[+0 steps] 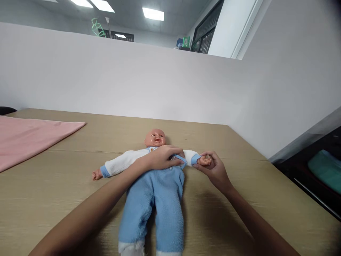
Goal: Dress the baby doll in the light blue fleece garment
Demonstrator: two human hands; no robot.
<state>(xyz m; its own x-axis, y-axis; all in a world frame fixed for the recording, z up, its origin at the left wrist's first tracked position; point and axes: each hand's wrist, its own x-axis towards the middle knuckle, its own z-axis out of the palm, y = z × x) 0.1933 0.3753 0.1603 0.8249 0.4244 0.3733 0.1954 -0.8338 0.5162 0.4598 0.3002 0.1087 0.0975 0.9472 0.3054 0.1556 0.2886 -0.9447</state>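
Note:
A baby doll [157,138] lies on its back on the table, arms spread to both sides. It wears a fleecy outfit with white sleeves, blue cuffs and blue trousers [167,199]. My left hand [165,157] reaches across the doll's chest, its fingers closed on the blue-trimmed edge [181,159] of the outfit beside the armpit. Around the doll's hand [204,160] and blue cuff on the right side, the fingers of my right hand [216,169] are closed. The doll's other hand [97,174] rests free at the left. My left hand covers much of the chest.
A pink cloth [32,138] lies on the table [66,199] at the left. A white partition [119,78] rises behind the far edge, and a wall stands at the right. Beyond the right edge sits a dark item with green cloth [326,170].

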